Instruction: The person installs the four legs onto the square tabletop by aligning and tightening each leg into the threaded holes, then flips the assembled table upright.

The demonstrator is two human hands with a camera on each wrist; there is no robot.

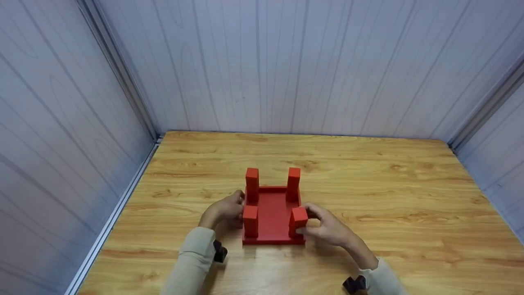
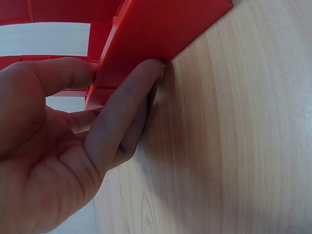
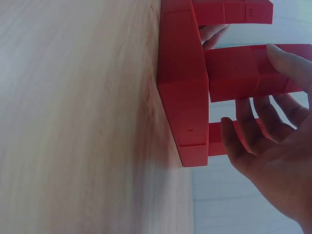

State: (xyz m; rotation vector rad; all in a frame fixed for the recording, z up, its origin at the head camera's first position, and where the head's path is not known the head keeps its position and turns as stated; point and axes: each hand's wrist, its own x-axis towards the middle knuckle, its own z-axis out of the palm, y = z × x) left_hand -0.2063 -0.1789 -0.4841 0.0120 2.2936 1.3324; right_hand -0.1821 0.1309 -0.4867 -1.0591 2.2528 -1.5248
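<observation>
A red tray-like base (image 1: 273, 217) lies on the wooden table, with an upright square post at each corner, like a small table turned upside down. My left hand (image 1: 229, 209) is at its left side. In the left wrist view the thumb lies against the rim of the red side wall (image 2: 156, 29) and the fingers against its outer face, pinching it. My right hand (image 1: 329, 227) holds the near right post (image 1: 299, 221) between thumb and fingers. The right wrist view shows the thumb on one face of this post (image 3: 231, 73) and fingertips by another.
The wooden table (image 1: 393, 196) stretches around the red piece on all sides. Pale wood-grain panels (image 1: 278, 65) rise behind it and at left and right. A dark wrist camera (image 1: 220, 251) sits on the left sleeve, another (image 1: 354, 284) on the right.
</observation>
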